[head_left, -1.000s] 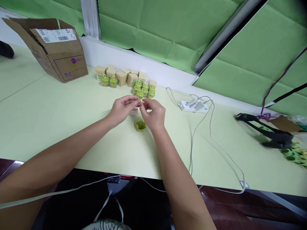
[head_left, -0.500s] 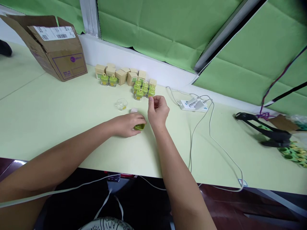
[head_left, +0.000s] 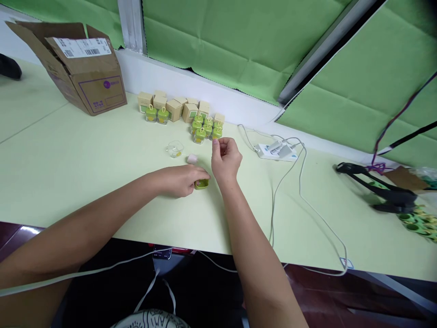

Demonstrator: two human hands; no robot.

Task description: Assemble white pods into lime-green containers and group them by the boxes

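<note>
My left hand rests low over the table, its fingers closed on the edge of a small green lid whose hollow side shows. My right hand is raised beside it with thumb and fingers pinched together; whatever may be between them is too small or hidden. Just beyond my left hand lies a pale, stubby cylinder. A clear little jar with a yellow mark stands behind that. Farther back are several small jars with green lids, each with a loop on top.
Small kraft boxes line the wall behind the jars. An open cardboard carton stands at the back left. To the right are a power strip with trailing white cables, a black object and green and yellow pieces.
My left hand has shifted slightly, showing more of the green lid's hollow side and the pale cylinder. The right hand keeps its pinch in nearly the same place.
</note>
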